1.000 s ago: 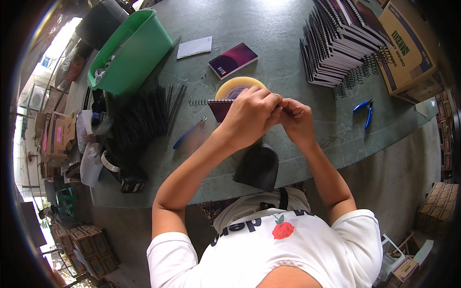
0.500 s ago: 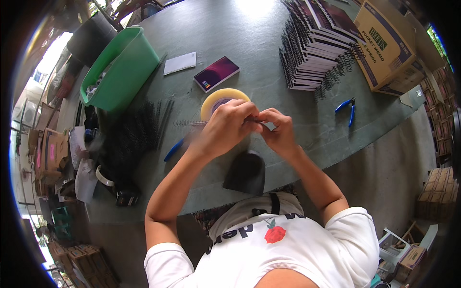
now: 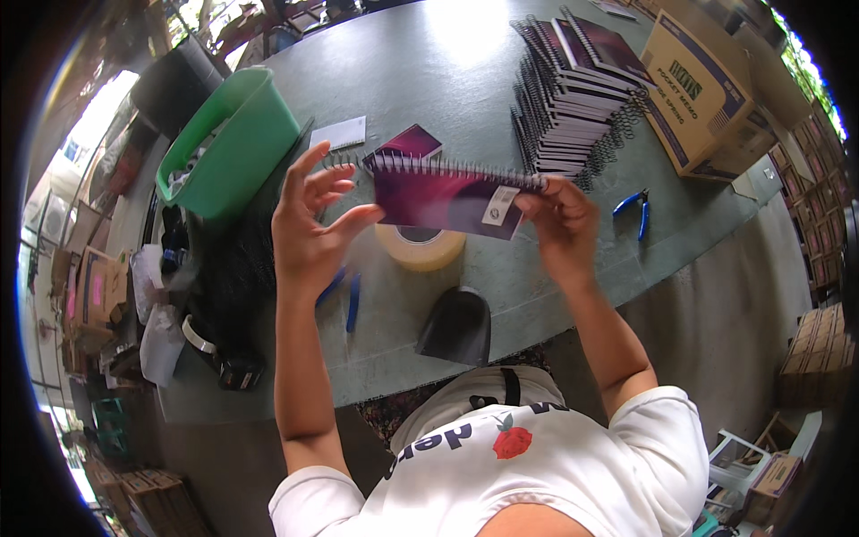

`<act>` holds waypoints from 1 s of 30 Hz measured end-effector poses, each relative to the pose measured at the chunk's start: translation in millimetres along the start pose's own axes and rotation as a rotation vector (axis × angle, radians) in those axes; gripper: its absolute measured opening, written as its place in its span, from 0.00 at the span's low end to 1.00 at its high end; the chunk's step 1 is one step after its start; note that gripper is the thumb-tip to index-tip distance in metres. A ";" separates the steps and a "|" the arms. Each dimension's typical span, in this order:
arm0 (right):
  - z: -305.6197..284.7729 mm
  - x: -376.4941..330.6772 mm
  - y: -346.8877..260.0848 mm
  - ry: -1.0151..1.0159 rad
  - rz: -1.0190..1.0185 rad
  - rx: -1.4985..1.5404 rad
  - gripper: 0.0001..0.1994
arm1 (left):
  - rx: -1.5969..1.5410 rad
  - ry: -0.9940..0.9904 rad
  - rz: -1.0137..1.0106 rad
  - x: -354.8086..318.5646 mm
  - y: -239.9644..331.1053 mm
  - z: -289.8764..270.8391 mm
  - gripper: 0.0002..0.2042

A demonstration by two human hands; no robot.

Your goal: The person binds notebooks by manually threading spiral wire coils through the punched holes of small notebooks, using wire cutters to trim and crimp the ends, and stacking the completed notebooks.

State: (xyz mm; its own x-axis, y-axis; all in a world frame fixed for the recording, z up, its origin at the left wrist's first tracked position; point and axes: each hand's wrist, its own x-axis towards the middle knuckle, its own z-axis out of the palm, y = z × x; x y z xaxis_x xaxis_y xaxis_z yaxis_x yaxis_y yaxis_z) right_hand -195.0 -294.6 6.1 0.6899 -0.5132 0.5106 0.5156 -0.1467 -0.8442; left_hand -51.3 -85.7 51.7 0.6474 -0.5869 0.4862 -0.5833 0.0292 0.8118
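A person at a grey-green worktable [image 3: 465,72] is holding a purple spiral-bound notebook [image 3: 447,199] up in the air above a roll of tan tape [image 3: 420,246], where half a second ago both hands were bunched tightly together over that roll. The hands are now spreading apart: the right hand [image 3: 562,228] is pinching the notebook's right end, by its white label, between thumb and fingers, while the left hand [image 3: 313,224] is propping the left end with its thumb, the other fingers fanning wide open. The close fingerwork appears to be over, with the wire binding stretched out full length for a look. A stack of similar notebooks [image 3: 573,89], blue pliers [image 3: 633,208], a green bin [image 3: 234,143] and a cardboard box [image 3: 707,89] are lying around the table
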 end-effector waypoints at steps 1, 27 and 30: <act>4.9 1.5 -4.8 -0.032 0.019 0.074 0.06 | -0.325 0.012 -0.094 -3.0 -6.6 -2.0 0.21; -137.1 132.3 -35.1 0.295 -0.323 -0.619 0.17 | 0.613 -0.228 0.636 172.9 36.0 177.7 0.20; -97.3 118.8 -61.5 0.246 -0.710 -0.705 0.12 | 0.435 -0.202 0.561 173.5 31.5 151.4 0.21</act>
State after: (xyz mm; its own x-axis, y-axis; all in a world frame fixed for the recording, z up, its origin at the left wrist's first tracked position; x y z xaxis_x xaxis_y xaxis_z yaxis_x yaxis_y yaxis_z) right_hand -194.2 -428.9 102.8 0.1787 -0.2618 0.9484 0.2938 -0.9058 -0.3054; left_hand -31.6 -309.0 112.7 0.1159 -0.7168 0.6876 -0.9691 0.0702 0.2365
